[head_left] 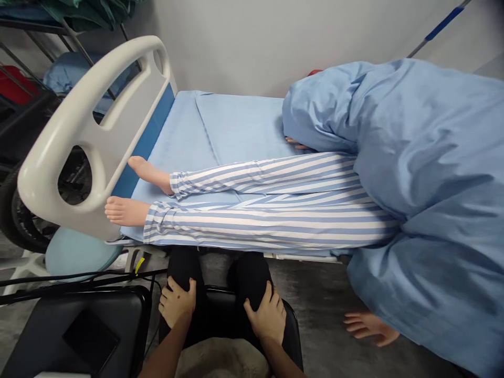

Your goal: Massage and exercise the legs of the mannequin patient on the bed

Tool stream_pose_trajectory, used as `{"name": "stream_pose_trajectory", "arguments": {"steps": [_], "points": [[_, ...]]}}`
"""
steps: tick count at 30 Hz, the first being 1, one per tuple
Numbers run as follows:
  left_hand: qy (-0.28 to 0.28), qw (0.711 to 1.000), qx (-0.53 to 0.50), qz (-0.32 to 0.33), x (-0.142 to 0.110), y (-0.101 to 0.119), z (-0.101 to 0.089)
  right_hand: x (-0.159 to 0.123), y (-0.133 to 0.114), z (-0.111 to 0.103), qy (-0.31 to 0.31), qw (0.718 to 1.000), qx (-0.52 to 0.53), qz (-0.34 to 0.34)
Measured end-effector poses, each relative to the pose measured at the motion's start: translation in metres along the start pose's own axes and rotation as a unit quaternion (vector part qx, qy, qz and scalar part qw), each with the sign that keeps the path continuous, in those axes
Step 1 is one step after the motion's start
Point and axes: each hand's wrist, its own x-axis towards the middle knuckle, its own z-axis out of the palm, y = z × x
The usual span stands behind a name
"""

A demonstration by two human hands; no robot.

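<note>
Black-clad knees (pixel 255 273) under left hand (pixel 177 303) and right hand (pixel 268 316), both loosely spread

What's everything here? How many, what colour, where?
Bed board: one, cream, left
Sheet: one, blue, middle
Striped trousers: one pair, blue and white, middle
Feet: two, bare, left
Quilt: one, blue, right
Hands by quilt: two, bare, right
Round pad: one, pale blue, lower left
Seats: two, black, bottom
Slab: one, black, left seat
Wheel: at least one, black, left
Cables: several, black, left
Cloths: several, green, upper left
Pole: one, partly blue, upper right
Wall: one, grey, back
Left hand: one, bare, left knee
Right hand: one, bare, right knee
</note>
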Motion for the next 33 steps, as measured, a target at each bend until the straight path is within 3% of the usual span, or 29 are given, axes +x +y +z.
{"name": "stream_pose_trajectory", "arguments": {"steps": [20, 33], "points": [[0.010, 1.000, -0.024, 0.000, 0.001, -0.003, 0.002, 0.003, 0.005, 0.002, 0.009, 1.000, 0.007, -0.009], [-0.014, 1.000, -0.008, 0.005, 0.003, -0.004, 0.003, 0.005, 0.010, 0.001, -0.002, 1.000, 0.020, -0.019]]}}
